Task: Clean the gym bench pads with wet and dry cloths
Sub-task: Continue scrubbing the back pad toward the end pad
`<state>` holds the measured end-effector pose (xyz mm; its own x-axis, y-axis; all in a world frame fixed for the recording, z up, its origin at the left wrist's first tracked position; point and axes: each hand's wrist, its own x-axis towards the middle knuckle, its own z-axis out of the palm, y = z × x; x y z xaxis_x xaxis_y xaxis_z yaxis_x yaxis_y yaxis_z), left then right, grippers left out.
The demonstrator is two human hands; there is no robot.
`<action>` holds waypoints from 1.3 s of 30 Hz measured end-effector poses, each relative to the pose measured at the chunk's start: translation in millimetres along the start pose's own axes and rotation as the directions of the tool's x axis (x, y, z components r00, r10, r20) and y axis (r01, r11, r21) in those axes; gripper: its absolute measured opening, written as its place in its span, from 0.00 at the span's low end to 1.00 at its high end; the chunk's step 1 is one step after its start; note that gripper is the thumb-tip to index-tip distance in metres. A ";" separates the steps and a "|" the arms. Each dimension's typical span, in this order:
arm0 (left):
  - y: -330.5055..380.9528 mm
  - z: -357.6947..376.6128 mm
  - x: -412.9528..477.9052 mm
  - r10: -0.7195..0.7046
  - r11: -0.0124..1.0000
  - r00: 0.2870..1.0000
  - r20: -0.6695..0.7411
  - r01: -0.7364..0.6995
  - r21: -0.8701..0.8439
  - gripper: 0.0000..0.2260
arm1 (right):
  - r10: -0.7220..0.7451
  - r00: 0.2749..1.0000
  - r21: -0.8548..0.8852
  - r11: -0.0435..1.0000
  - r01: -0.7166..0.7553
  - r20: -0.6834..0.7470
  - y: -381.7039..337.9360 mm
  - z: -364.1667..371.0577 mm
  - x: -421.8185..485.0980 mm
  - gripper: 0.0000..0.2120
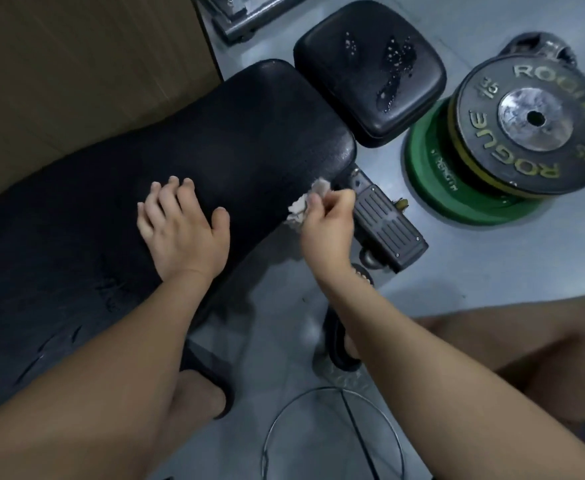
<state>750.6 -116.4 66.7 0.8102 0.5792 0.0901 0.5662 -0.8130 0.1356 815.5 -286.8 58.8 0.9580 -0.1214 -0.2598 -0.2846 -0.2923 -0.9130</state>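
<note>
The long black bench pad [235, 140] runs from lower left to upper middle. My left hand [183, 230] rests flat on it with fingers spread. My right hand [325, 223] grips a small crumpled white cloth [306, 202] against the pad's right edge, near its end. Beyond it lies the smaller black seat pad [346, 102], with wet streaks and droplets [393, 72] on its top.
A stack of weight plates [512, 147], black on yellow on green, lies on the grey floor at right. The bench's metal foot bracket [386, 225] sticks out beside my right hand. A brown board [76, 64] stands at upper left. My sandalled feet and a wire ring [332, 438] are below.
</note>
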 end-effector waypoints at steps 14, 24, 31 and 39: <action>5.7 -2.2 -1.6 -0.025 1.000 1.000 0.009 0.025 0.015 0.25 | 0.234 0.972 0.167 0.960 -0.226 -0.029 8.3 23.5 -17.6 0.09; 5.4 -1.2 -1.0 -0.009 1.000 1.000 0.008 0.009 0.020 0.26 | 0.367 0.930 0.268 0.898 -0.348 -0.020 -3.6 11.0 20.8 0.06; 5.2 -1.7 0.0 -0.004 1.000 1.000 0.007 0.004 0.026 0.25 | 0.293 0.956 0.197 0.938 -0.287 -0.004 -1.9 4.5 16.9 0.04; 2.5 0.4 1.4 0.005 0.999 1.000 0.002 -0.005 0.054 0.25 | 0.273 0.950 0.253 0.940 -0.229 -0.151 -10.6 -14.6 77.8 0.06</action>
<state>753.2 -117.6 66.8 0.8134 0.5748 0.0891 0.5692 -0.8181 0.0820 892.6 -306.9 52.9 0.8274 -0.3385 -0.4482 -0.4783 -0.0064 -0.8781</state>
